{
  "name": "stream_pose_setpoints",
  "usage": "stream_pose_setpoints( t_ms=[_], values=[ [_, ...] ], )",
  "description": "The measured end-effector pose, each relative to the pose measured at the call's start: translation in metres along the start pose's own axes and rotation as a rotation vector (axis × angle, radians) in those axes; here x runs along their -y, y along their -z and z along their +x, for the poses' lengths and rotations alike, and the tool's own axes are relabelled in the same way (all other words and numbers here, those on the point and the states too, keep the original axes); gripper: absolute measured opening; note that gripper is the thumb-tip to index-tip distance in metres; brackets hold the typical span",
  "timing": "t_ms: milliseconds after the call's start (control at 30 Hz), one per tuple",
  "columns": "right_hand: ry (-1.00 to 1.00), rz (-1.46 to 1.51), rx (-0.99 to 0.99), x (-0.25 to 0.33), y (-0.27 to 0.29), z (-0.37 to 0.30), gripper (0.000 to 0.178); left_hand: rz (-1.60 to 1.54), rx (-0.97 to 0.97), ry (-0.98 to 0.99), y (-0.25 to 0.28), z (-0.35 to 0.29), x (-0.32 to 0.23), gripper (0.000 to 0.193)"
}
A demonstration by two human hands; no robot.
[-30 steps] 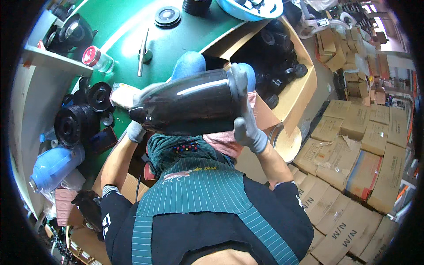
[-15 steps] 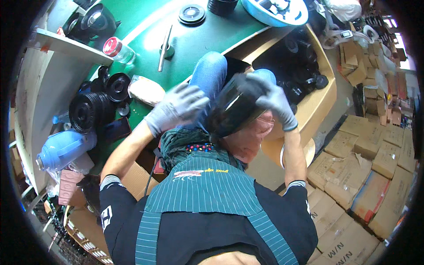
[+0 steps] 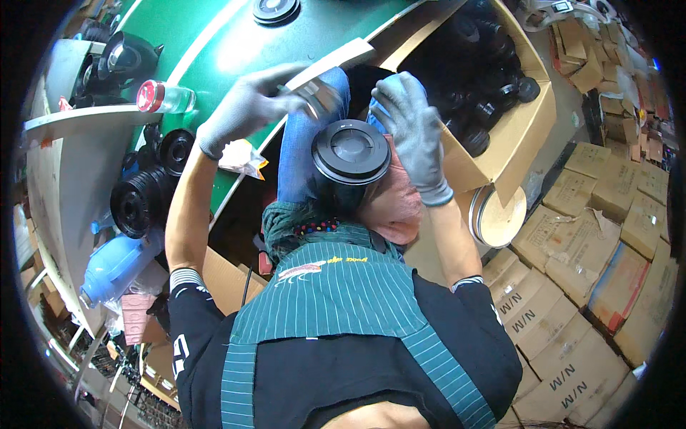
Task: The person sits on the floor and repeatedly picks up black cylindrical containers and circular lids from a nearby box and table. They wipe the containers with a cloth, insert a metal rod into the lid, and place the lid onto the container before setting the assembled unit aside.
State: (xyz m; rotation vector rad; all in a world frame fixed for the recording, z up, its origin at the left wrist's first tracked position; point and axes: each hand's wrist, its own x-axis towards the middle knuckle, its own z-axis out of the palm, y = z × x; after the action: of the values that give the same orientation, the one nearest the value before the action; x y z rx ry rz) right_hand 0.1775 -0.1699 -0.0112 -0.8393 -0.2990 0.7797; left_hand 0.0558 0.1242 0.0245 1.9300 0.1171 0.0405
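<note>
A black jug-like container with a round black ribbed end (image 3: 350, 151) facing up stands between my thighs. Raised over my left thigh, my left hand (image 3: 257, 107), in a grey glove, is closed around a T-shaped metal tool (image 3: 332, 64), smeared by motion. Its short metal cylinder (image 3: 319, 98) points down toward the black container, apart from it. Beside the container's right side is my right hand (image 3: 413, 132), also gloved, fingers stretched out and holding nothing. Whether it touches the container I cannot tell. A pinkish cloth (image 3: 393, 204) lies over my right thigh.
A cardboard box (image 3: 525, 136) of black parts stands ahead right. On the green table (image 3: 214, 61) are a red-lidded jar (image 3: 164, 97) and black discs (image 3: 275, 10). A pale board (image 3: 82, 120) juts in from the left. Stacked cartons (image 3: 564, 264) fill the right side.
The black container went from tilted in my right hand to upright between my thighs. My right hand let go. My left hand picked up the metal tool from the table.
</note>
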Motion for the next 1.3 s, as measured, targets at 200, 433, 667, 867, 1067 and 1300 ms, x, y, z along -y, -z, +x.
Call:
stream_pose_setpoints(
  t_ms=[200, 433, 667, 867, 1067, 1300],
  values=[
    [-0.123, 0.548, 0.147, -0.002, 0.024, 0.022, 0.050, 0.329, 0.248, 0.045, -0.044, -0.004, -0.089, 0.055],
    [-0.402, 0.527, 0.245, -0.041, 0.022, 0.075, 0.053, 0.516, -0.040, -0.223, -0.129, -0.043, -0.150, 0.104],
    [-0.679, 0.905, 0.570, -0.086, -0.007, 0.102, 0.069, 0.555, -0.055, -0.153, -0.166, -0.051, -0.150, 0.095],
    [-0.904, 0.118, 0.498, -0.088, -0.047, 0.108, 0.067, 0.622, -0.105, -0.127, -0.202, -0.036, -0.149, 0.092],
    [-0.487, 0.280, 0.088, -0.047, 0.002, 0.051, 0.039, 0.604, -0.233, 0.022, -0.125, -0.078, -0.124, 0.077],
    [-0.159, 0.169, 0.341, 0.014, -0.010, -0.033, 0.040, 0.005, -0.407, 0.101, -0.082, -0.064, -0.050, 0.054]
  ],
)
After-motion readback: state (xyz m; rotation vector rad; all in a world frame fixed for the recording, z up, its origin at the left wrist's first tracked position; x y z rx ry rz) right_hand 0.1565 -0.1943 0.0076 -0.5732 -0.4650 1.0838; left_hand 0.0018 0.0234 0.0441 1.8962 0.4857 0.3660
